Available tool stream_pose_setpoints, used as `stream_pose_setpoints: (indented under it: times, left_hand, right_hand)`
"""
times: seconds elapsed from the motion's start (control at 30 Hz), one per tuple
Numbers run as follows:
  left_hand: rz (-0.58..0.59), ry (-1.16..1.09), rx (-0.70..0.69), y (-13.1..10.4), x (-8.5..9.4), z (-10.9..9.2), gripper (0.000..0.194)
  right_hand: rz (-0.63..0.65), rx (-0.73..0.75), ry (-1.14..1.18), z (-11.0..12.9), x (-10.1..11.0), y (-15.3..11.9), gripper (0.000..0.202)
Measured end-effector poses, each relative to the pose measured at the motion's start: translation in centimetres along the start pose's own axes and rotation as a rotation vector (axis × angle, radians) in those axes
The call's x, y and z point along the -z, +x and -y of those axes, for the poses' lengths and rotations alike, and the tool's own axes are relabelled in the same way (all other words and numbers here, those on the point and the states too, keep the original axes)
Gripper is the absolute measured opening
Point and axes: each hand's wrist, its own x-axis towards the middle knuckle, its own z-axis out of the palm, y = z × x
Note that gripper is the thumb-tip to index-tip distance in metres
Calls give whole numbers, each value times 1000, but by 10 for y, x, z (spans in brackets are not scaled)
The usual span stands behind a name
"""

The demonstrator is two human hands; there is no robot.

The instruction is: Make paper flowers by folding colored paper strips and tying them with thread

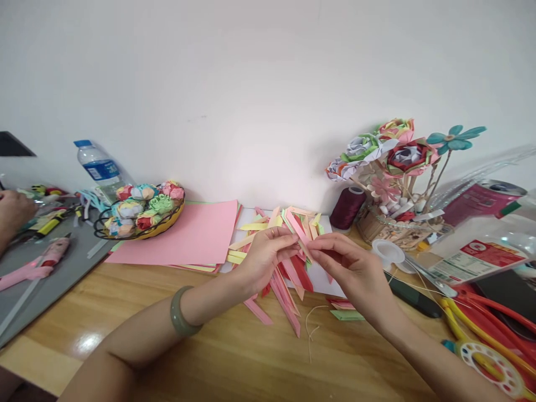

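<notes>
Two hands meet over a wooden table, the left hand and right hand nearly touching, the fingertips of each pinched on one pink folded paper strip. The strip slants over a pile of paper strips, overlapping too closely to count, on a white sheet.

Clock directions run from the held strip. Printed labels show, but none is legible: a red-and-white one on a single clear plastic container at three o'clock, and a blue one on a lone blue-capped bottle between nine and ten. One pink can lies near three.

By count: one dark red thread spool at two o'clock; beyond it, four multicoloured paper rosettes and one blue flower. At nine, one basket bears at least seven paper blooms beside a stack of coloured sheets. Farther toward nine, another person's hand shows near one pink glue gun. Loose thread curls at six.
</notes>
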Motion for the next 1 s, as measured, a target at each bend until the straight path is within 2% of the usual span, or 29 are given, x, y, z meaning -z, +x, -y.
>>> stream_pose_setpoints:
  times: [0.1,0.23,0.4,0.73,1.0]
  left_hand:
    - [19,42,6,0,0,1,8]
    - [42,78,6,0,0,3,8]
    - [50,84,38,1,1,5,12]
    - [49,42,59,0,-1,4,16]
    - [46,44,68,0,-1,4,17]
  right_hand:
    - [-12,-80,102,-4,0,3,16]
    - [-21,-210,269,-3,1,8,26]
    - [14,-320,325,-3,1,9,29]
    - [39,-398,372,-4,4,10,33]
    - [39,-397,394,-4,5,9,29]
